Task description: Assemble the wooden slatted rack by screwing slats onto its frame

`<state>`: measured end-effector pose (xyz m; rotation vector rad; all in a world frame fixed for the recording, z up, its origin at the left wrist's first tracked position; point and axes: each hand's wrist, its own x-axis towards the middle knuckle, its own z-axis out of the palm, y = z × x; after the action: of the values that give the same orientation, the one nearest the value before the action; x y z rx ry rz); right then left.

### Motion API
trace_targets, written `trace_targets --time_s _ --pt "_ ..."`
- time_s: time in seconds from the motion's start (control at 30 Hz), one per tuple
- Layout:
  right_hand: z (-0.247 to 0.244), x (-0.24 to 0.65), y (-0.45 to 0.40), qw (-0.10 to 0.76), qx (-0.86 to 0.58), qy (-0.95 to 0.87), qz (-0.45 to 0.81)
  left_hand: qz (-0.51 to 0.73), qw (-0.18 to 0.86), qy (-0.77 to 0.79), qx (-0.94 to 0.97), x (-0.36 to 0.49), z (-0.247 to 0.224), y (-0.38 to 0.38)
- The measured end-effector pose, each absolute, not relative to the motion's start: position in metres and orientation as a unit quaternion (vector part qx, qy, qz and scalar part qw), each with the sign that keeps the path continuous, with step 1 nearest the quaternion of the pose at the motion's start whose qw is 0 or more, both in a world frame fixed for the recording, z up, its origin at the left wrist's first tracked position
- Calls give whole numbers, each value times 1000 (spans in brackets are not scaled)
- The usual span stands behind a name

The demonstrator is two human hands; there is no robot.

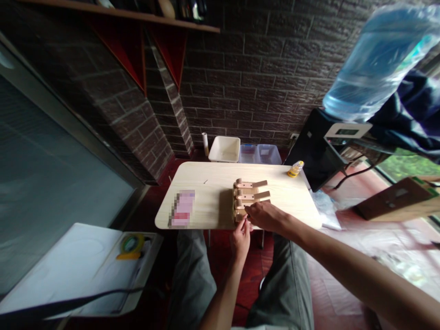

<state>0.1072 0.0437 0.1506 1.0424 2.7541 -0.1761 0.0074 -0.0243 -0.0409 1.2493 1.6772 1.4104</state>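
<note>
A wooden block (244,191) lies at the front middle of the pale table, with several wooden arms fixed across it by small dark screws. Each arm has a rounded knob at its left end and a flat paddle at its right. At the block's near edge, my left hand (240,237) comes up from below with its fingertips pinched. My right hand (264,216) reaches in from the right, fingers closed, over the nearest arm. The fingertips of both hands meet there; whatever is between them is too small to make out.
The light table (206,206) holds a blurred pink item (183,208), a small thin dark piece (205,181) and a yellow-capped bottle (295,168). Behind it stand a cream bin (224,149) and clear bins (269,155). A large blue water bottle (378,59) rises at right.
</note>
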Motion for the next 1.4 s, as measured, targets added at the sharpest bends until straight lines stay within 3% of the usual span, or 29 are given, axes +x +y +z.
trace_targets --time_s 0.57,0.9,1.4 --pt "146 109 40 92 352 930 -50 539 347 605 473 1 -51 -21" --pt "158 105 42 123 392 910 -59 531 330 620 474 -1 -21 -25" --pt "169 112 44 121 358 923 -68 541 334 619 461 8 -35 -24"
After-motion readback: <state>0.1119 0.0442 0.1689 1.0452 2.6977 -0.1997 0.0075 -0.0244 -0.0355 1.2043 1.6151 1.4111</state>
